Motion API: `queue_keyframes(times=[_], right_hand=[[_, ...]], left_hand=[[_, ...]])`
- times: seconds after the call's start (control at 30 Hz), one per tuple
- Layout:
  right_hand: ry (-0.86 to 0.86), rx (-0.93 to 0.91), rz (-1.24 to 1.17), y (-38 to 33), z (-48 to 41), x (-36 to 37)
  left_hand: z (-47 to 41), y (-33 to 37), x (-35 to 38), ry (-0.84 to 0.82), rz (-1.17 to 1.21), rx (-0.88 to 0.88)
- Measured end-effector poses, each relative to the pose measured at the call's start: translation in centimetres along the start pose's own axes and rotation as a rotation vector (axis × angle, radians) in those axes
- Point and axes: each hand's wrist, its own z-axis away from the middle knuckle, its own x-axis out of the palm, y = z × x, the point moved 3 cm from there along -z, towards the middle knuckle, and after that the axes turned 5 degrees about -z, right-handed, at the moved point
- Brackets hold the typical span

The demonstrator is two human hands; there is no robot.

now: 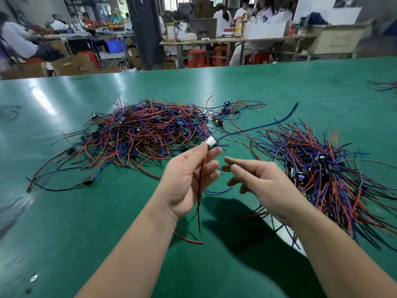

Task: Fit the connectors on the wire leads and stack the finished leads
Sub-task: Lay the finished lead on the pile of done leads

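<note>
While the left hand (189,175) is raised over the middle of the green bench (86,222), its grip pinches a small connector (211,143) between thumb and forefinger. From the connector a red and black pair of leads (198,211) hangs down across the palm toward 6 o'clock, and a blue lead (257,126) sweeps out toward 2 o'clock, its far end blurred. The right hand (264,179) sits just beside the left at 3 o'clock, its grip spread and loose, holding nothing. A tangled heap of leads (146,130) lies on the bench at 11 o'clock. A tidier stack of leads (322,166) lies at 3 o'clock, beyond the right hand. People sit at other benches far off at 12 o'clock.
</note>
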Motion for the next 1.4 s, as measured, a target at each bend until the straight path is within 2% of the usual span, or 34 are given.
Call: queue_keyframes(times=[0.2, 0.3, 0.43, 0.53, 0.63, 0.77, 0.9, 1.03, 1.13, 1.27, 1.4], right_hand=[[-0.103, 0.03, -0.016, -0.1, 0.3, 0.1], [-0.052, -0.032, -0.125, -0.4, 0.1, -0.1], [0.026, -0.17, -0.232, -1.2, 0.0, -1.3], [0.048, -0.218, -0.227, -1.5, 0.2, -1.4], [0.091, -0.22, -0.221, -1.4, 0.1, -1.5], [0.064, -0.14, -0.329, -1.2, 0.0, -1.8], [-0.131, 0.0, -0.511, -1.1, 0.1, -1.3], [-0.266, 0.091, -0.618, -1.2, 0.6, -1.1], [-0.254, 0.11, -0.66, -1.5, 0.8, -1.3], [-0.122, 0.158, -0.525, -1.2, 0.5, -1.5], [-0.063, 0.154, -0.308, -0.6, 0.2, -1.8]], left_hand=[[0.5, -0.9, 1.2, -0.164, -0.062, 0.001], [0.5, -1.4, 1.2, -0.204, -0.095, -0.009], [0.1, -1.7, 1.0, -0.155, -0.136, -0.033], [0.1, -1.9, 0.8, -0.113, -0.211, -0.133], [0.3, -2.1, 0.7, -0.133, -0.283, -0.309], [0.9, -1.6, 0.7, -0.336, -0.243, -0.489], [1.6, -1.4, 0.8, -0.538, -0.234, -0.54], [1.6, -2.0, 0.7, -0.558, -0.361, -0.513], [1.6, -2.4, 0.9, -0.518, -0.424, -0.464], [0.8, -2.6, 1.1, -0.321, -0.459, -0.344], [0.8, -2.8, 1.0, -0.288, -0.476, -0.142]])
